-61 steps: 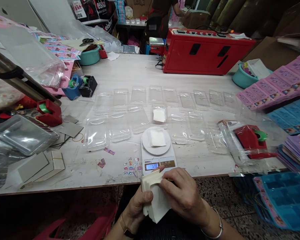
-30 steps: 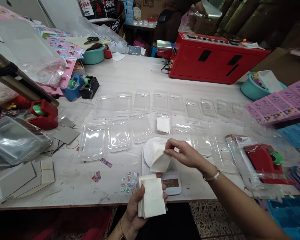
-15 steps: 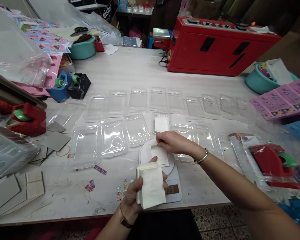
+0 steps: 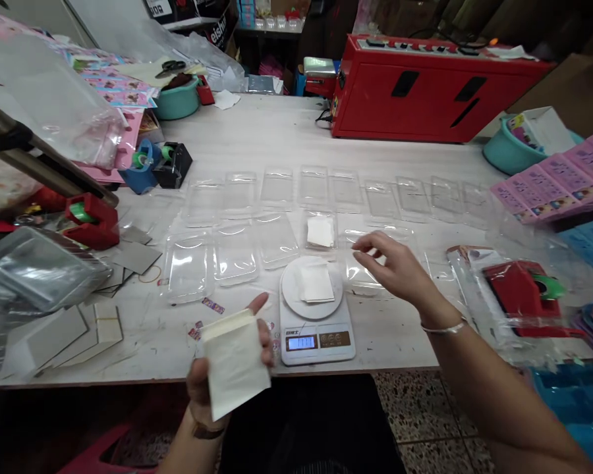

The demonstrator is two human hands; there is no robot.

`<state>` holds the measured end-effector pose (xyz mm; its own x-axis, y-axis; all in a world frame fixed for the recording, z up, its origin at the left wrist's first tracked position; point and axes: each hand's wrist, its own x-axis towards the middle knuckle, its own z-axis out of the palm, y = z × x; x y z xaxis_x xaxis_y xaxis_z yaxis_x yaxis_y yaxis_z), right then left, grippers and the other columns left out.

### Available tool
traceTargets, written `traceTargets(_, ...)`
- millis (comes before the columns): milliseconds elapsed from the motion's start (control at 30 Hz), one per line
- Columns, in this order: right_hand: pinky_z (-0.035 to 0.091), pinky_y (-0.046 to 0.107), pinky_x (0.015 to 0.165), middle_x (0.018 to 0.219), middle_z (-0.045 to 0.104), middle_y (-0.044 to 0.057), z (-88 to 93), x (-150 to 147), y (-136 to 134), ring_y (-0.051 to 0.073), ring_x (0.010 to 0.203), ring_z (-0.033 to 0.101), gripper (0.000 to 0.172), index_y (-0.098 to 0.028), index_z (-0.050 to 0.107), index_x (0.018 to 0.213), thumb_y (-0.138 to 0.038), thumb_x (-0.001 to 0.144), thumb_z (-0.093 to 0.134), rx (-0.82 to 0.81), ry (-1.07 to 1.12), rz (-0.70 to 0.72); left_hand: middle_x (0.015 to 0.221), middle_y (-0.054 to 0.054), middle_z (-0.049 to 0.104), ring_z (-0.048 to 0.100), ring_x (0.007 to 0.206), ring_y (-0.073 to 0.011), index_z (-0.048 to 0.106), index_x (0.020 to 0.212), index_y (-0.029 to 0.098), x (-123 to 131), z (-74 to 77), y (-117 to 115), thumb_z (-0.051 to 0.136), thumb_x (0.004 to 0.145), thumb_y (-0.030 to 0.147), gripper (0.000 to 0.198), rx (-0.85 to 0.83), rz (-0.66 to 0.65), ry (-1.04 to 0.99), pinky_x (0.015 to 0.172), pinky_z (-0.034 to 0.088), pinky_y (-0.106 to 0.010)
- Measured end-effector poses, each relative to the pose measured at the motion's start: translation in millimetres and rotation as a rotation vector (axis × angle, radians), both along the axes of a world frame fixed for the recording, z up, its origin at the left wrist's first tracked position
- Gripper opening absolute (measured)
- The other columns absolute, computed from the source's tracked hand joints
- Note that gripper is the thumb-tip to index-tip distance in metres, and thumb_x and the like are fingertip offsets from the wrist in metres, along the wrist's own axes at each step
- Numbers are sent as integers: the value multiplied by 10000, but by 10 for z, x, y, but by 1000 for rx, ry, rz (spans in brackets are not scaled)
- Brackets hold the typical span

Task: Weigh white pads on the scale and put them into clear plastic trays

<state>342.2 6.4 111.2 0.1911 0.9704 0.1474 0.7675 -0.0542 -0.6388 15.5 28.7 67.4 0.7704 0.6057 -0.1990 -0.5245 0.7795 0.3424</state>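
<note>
The table (image 4: pixel 267 131) is white and scuffed, with two rows of clear trays (image 4: pixel 188 266) across it and a scale (image 4: pixel 296 355) near the front edge. A red machine (image 4: pixel 425 99) stands at the back, a teal basin (image 4: pixel 178 105) to its left. Speckled tiles (image 4: pixel 405 415) show below.

The left hand (image 4: pixel 202 395) grasps a pale stack (image 4: pixel 237 368) over the front edge, left of the scale. The right hand (image 4: pixel 393 266) is released, thumb and fingers parted, above the trays right of the scale. Sheets (image 4: pixel 316 283) lie on the scale's plate, and a pile (image 4: pixel 320 232) sits in the tray behind.

The stack hides the left palm; the right hand partly covers trays. The scale's digits are hard to read. Pink cards (image 4: pixel 563 174) run off the right edge.
</note>
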Motion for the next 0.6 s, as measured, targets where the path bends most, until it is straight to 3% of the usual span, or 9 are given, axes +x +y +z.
traceTargets(133, 459, 312, 639, 876, 630, 43, -15, -57, -480, 189, 801, 587, 160, -228, 602, 870, -336, 935, 504, 42, -11, -52, 939, -84, 629, 581, 734, -177, 396, 1426, 83, -427, 36, -85, 845, 539, 409, 1047, 32, 208, 136, 720, 547, -324)
traceTargets(233, 465, 336, 688, 831, 620, 40, -96, -120, -728, 193, 786, 586, 174, -228, 589, 847, -331, 946, 489, 48, -16, -60, 943, -105, 639, 587, 746, -188, 323, 1456, 69, -595, -16, -151, 870, 501, 362, 1140, -18, 274, 197, 731, 553, -339)
traceTargets(467, 472, 343, 697, 813, 624, 48, -177, -188, -951, 201, 787, 587, 187, -229, 586, 856, -342, 955, 474, 51, -41, -80, 1133, -172, 641, 601, 816, -195, 41, 1527, 122, -694, -182, -232, 869, 542, 353, 1308, -90, 232, 54, 826, 541, -372)
traceTargets(600, 473, 341, 703, 812, 626, 44, -162, -269, -930, 199, 787, 594, 172, -224, 581, 846, -309, 955, 477, 78, -85, -48, 1054, -131, 658, 614, 812, -197, -35, 1524, 121, -645, -189, -263, 841, 577, 362, 1312, -88, 207, -2, 825, 544, -367)
